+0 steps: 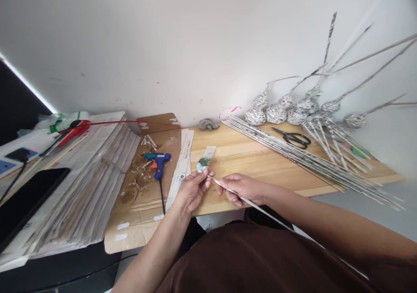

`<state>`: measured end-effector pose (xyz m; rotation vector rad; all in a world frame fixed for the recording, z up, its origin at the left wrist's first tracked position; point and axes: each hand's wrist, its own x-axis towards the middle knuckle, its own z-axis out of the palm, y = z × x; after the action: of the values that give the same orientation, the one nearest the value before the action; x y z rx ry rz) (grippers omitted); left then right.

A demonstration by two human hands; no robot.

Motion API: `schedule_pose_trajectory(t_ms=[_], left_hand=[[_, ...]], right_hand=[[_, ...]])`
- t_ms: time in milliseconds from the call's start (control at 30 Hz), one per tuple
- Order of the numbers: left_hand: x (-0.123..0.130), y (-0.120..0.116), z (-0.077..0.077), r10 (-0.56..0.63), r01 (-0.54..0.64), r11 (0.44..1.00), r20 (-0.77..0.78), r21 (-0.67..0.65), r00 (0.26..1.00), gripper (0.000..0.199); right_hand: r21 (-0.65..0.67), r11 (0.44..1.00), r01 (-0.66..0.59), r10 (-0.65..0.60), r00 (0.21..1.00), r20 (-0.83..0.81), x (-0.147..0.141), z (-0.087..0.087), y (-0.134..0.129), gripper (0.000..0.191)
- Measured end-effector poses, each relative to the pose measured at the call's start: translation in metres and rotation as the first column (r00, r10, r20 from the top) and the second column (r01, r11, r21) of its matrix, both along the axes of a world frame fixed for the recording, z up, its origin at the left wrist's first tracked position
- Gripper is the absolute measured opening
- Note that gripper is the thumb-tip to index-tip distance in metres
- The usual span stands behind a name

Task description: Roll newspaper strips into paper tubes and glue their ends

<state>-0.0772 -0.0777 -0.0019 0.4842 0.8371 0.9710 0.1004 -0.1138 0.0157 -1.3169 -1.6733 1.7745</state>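
A long thin paper tube (265,213) runs from between my hands down to the lower right. My left hand (194,189) pinches its upper end, where a flat printed paper strip (207,155) with a green patch sticks out past my fingers. My right hand (239,189) is closed around the tube a little to the right. Both hands are over the front edge of the wooden table (224,149). Left of them, printed paper strips (182,167) lie flat, partly behind my left hand.
A blue glue gun (159,162) rests on cardboard (130,223). Stacked paper (97,176) and a black phone (31,204) are at left. Paper rods (276,149), black scissors (295,139), a grey cloth (208,124) and woven paper shapes (276,113) lie at centre and right.
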Motion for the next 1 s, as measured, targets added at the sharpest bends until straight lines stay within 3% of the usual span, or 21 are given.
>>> schedule_pose_trajectory(t_ms=[133, 167, 267, 300, 367, 433, 467, 500, 533, 600, 667, 700, 800, 833, 933, 1000], left_hand=[[0.0, 0.0, 0.0, 0.002, -0.002, 1.0, -0.005, 0.006, 1.0, 0.005], [0.0, 0.0, 0.0, 0.001, -0.001, 1.0, -0.002, 0.007, 1.0, 0.005], [-0.001, 0.0, -0.001, 0.0, 0.0, 1.0, 0.007, 0.008, 1.0, 0.004], [-0.001, 0.0, -0.001, 0.003, -0.003, 1.0, 0.007, 0.009, 1.0, 0.004], [0.0, 0.0, -0.001, 0.008, -0.008, 1.0, 0.0, 0.014, 1.0, 0.004], [0.0, -0.001, 0.0, 0.012, -0.012, 1.0, -0.01, 0.023, 1.0, 0.005], [0.001, -0.001, 0.0, 0.011, -0.01, 1.0, -0.014, 0.026, 1.0, 0.005], [0.001, -0.001, 0.0, 0.007, -0.007, 1.0, -0.016, 0.027, 1.0, 0.005], [0.001, -0.001, 0.0, 0.005, -0.004, 1.0, -0.018, 0.027, 1.0, 0.005], [0.002, -0.001, 0.0, 0.003, -0.003, 1.0, -0.017, 0.021, 1.0, 0.005], [0.002, 0.0, -0.001, 0.012, -0.011, 1.0, -0.016, 0.016, 1.0, 0.005], [0.002, 0.0, -0.001, 0.02, -0.019, 1.0, -0.016, 0.014, 1.0, 0.005], [0.002, 0.0, 0.0, 0.026, -0.026, 1.0, -0.018, 0.015, 0.999, 0.005], [0.001, 0.0, 0.0, 0.021, -0.021, 1.0, -0.018, 0.016, 1.0, 0.005], [0.001, 0.0, 0.0, 0.01, -0.01, 1.0, -0.003, 0.023, 1.0, 0.005], [0.001, 0.001, 0.0, 0.019, -0.019, 0.999, 0.006, 0.027, 1.0, 0.005]], right_hand=[[0.203, 0.97, 0.135, -0.139, 0.99, 0.005, -0.001, -0.003, 0.004, 0.038], [0.182, 0.973, 0.139, -0.138, 0.99, -0.02, -0.002, -0.005, 0.005, 0.038], [-0.09, 0.995, 0.049, -0.062, 0.987, -0.15, -0.003, -0.01, 0.004, 0.043], [-0.113, 0.993, 0.036, -0.053, 0.987, -0.153, -0.004, -0.011, 0.003, 0.044], [0.075, 0.994, 0.076, -0.074, 0.997, -0.027, -0.004, -0.01, 0.0, 0.042], [0.404, 0.91, 0.093, -0.17, 0.973, 0.159, -0.004, -0.008, -0.003, 0.039], [0.504, 0.86, 0.073, -0.207, 0.954, 0.216, -0.004, -0.006, -0.004, 0.037], [0.527, 0.848, 0.053, -0.207, 0.949, 0.237, -0.003, -0.005, -0.004, 0.036], [0.471, 0.881, 0.045, -0.169, 0.96, 0.225, -0.003, -0.004, -0.004, 0.037], [0.208, 0.978, 0.022, -0.045, 0.993, 0.106, -0.001, -0.002, -0.002, 0.044], [0.017, 1.0, -0.006, 0.006, 1.0, 0.0, 0.001, -0.002, 0.0, 0.046], [0.036, 0.999, 0.018, -0.018, 1.0, 0.001, 0.001, -0.002, 0.0, 0.043], [0.291, 0.949, 0.122, -0.149, 0.986, 0.074, 0.001, -0.003, 0.0, 0.036], [0.298, 0.946, 0.125, -0.15, 0.987, 0.061, 0.001, -0.003, 0.0, 0.036], [0.026, 1.0, 0.006, -0.004, 0.997, -0.075, 0.001, -0.006, 0.0, 0.045], [0.001, 1.0, -0.023, 0.023, 0.998, -0.061, 0.0, -0.006, -0.001, 0.048]])
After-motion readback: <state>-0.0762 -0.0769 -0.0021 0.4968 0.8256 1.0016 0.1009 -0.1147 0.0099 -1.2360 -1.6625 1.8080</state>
